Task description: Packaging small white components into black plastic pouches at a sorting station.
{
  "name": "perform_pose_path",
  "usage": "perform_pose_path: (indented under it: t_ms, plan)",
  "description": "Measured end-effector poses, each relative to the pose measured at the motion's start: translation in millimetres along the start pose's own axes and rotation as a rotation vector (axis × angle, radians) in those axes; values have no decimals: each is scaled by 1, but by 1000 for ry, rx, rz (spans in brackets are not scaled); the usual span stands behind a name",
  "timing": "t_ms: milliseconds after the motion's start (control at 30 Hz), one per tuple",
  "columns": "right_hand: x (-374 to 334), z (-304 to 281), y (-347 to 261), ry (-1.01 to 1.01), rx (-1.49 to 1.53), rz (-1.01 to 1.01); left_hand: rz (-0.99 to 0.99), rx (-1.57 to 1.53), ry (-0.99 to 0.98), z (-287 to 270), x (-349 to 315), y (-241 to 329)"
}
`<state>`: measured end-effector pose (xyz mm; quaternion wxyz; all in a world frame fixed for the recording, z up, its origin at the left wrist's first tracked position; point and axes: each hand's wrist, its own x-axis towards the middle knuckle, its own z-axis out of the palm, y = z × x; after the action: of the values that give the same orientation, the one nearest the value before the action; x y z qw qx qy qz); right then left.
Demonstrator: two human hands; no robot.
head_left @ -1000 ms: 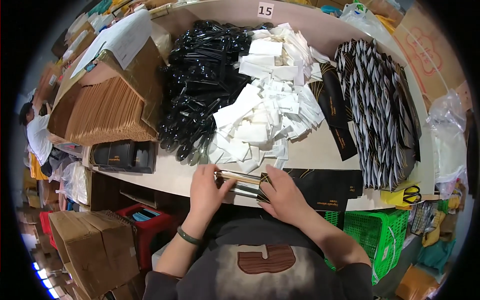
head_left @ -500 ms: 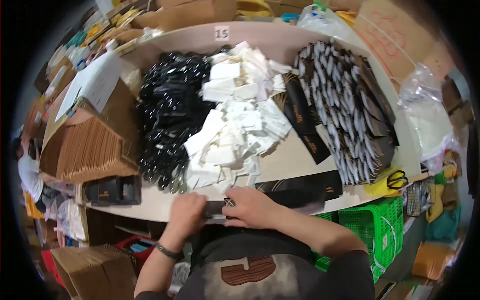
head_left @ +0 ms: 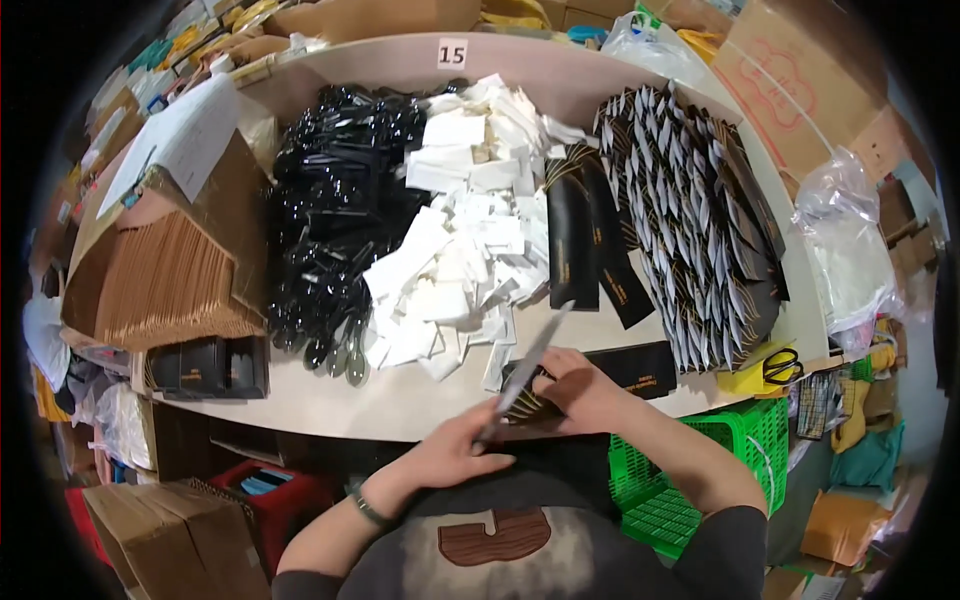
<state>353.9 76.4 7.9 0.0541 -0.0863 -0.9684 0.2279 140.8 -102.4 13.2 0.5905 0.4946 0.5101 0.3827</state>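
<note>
My left hand [head_left: 455,448], near the table's front edge, grips the lower end of a long, thin, pale grey strip [head_left: 535,352] that points up and to the right. What the strip is made of I cannot make out. Close beside it, my right hand [head_left: 585,392] has its fingers curled on a black paper sleeve with gold lines [head_left: 528,402]. Under and behind that hand lies another black sleeve [head_left: 640,370]. Farther back are white flat packets [head_left: 450,300] in a loose heap, with black plastic spoons [head_left: 340,200] piled to their left.
Rows of black-and-silver packed sleeves [head_left: 690,230] fill the table's right side, beside loose black sleeves [head_left: 573,240]. A carton of brown card pieces [head_left: 175,280] stands left. Scissors [head_left: 783,367] lie on yellow material at the right edge. Green crates [head_left: 745,450] stand below.
My hands have moved apart from the table edge, the right one rightward and up. The grey strip now sticks up from my left hand. Another black sleeve shows beside the white packets.
</note>
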Motion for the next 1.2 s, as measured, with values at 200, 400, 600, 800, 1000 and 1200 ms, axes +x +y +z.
perform_pose_path:
  t_ms: [200, 400, 600, 800, 1000, 1200]
  plan:
    - [17, 19, -36, 259, -118, 172, -169, 407, 163, -18, -8, 13]
    - [46, 29, -55, 93, -37, 566, -159, 851, 593, -35, -47, -16]
    - [50, 40, -49, 139, 96, 639, -126, 1004, 314, -56, -74, -2]
    - [100, 33, -59, 198, 91, 372, 149, 1024, 256, -74, -33, 0]
    - [99, 14, 11, 114, -28, 290, 284, 1013, 580, -104, -52, -9]
    - [127, -74, -12, 245, -153, 111, 155, 1069, 927, -141, -88, -17]
